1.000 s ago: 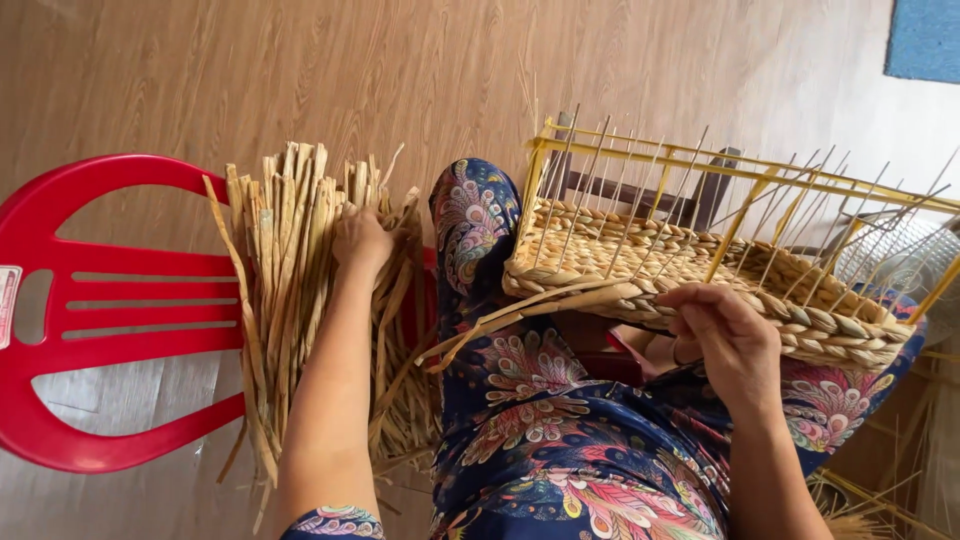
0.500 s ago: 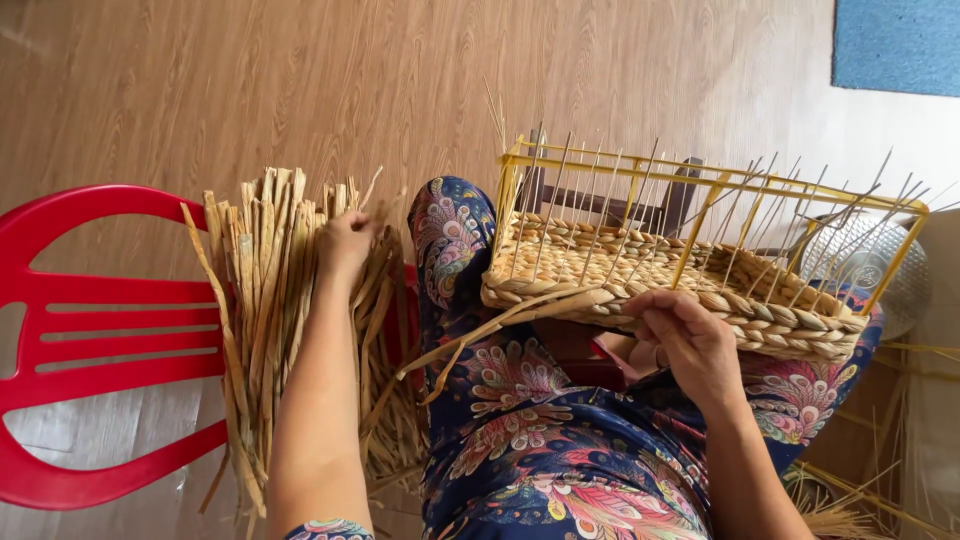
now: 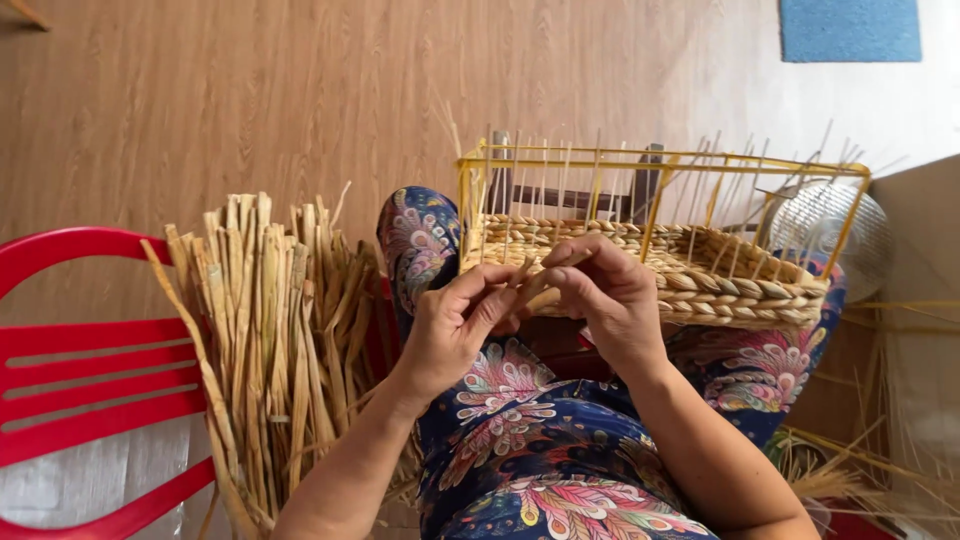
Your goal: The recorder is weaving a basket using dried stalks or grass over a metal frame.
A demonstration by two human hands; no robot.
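Upright stakes (image 3: 600, 190) fence the basket (image 3: 740, 290) rim, leaving narrow gaps. The reed bundle (image 3: 270, 340) blocks the left side. Floor (image 3: 250, 90) beyond lies open.

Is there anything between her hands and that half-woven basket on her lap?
Nothing visible. Both hands, left hand and right hand, pinch a pale fibre strip right at the near edge of the woven basket in its yellow wire frame. The bundle of dried stalks stands off to the left.

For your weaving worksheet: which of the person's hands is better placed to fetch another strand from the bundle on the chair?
Probably the left hand. It sits on the side of the dried strand bundle leaning on the red chair. The right hand lies against the woven basket, farther away.
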